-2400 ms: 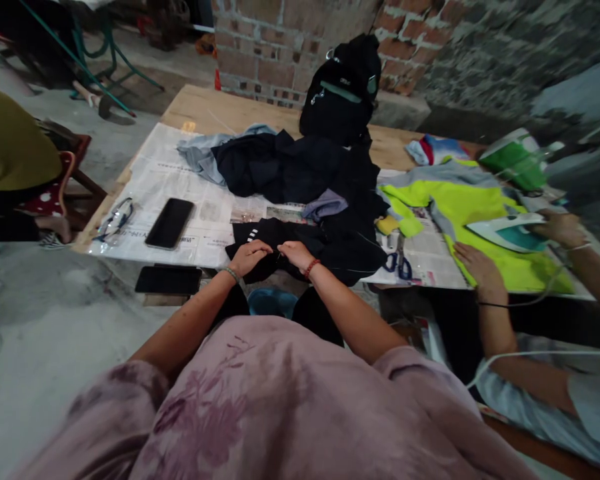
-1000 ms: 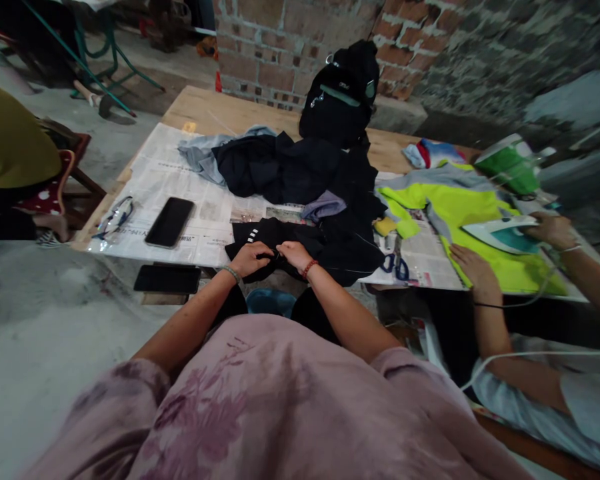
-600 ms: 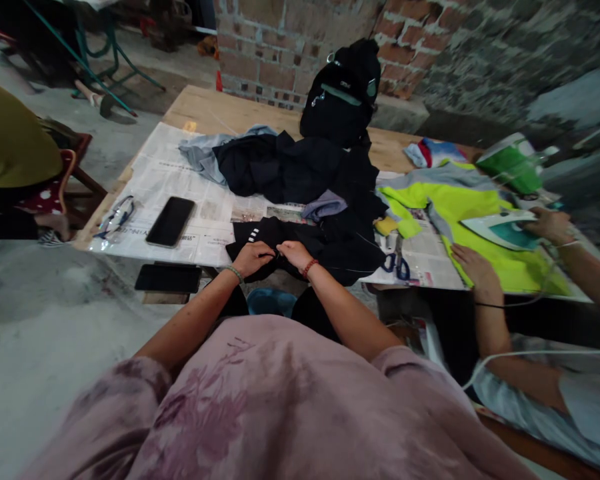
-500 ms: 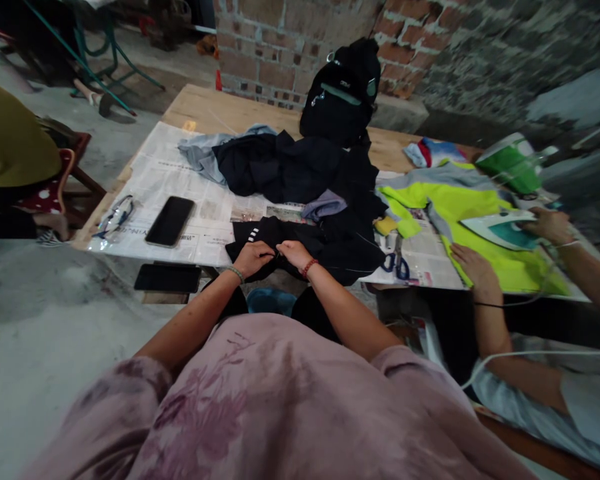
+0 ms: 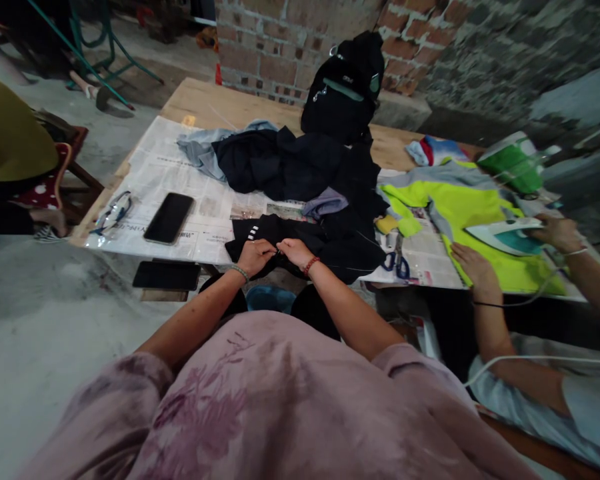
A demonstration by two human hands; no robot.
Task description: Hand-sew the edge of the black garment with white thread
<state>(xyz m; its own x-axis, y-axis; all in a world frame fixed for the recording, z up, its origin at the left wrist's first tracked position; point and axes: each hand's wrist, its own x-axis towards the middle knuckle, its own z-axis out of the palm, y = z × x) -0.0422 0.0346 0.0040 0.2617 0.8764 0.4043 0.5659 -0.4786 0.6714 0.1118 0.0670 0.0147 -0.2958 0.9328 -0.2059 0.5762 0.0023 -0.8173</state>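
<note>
**Left fingertips closer to right; black cloth in hand**

Moved: left hand (image 5: 256, 257), slightly, its fingertips now nearer those of the right hand (image 5: 298, 255); the view itself has shifted a little.

Tabletop of pale wood (image 5: 195, 100), partly covered with newspaper.

Fluorescent yellow-and-grey garment (image 5: 470, 207), at right; a co-worker's hand (image 5: 475, 267) lies on it, the other hand (image 5: 557, 232) on a white-and-teal iron (image 5: 510, 235).

Heap of crumpled navy cloth (image 5: 280, 160), beyond the person's hands.

Black cloth garment with short white stripes (image 5: 325, 247), at the near edge; bunched, not laid flat.

Fingers, both hands: bent, tips pinched together on the black cloth garment; anything between them too small to tell.

Black smartphone (image 5: 169, 218), left; scissors with dark blue handles (image 5: 399, 250), right; neither held.

Condition: handling of the black cloth garment appears under way; no finished part can be made out, and how much remains cannot be told.
</note>
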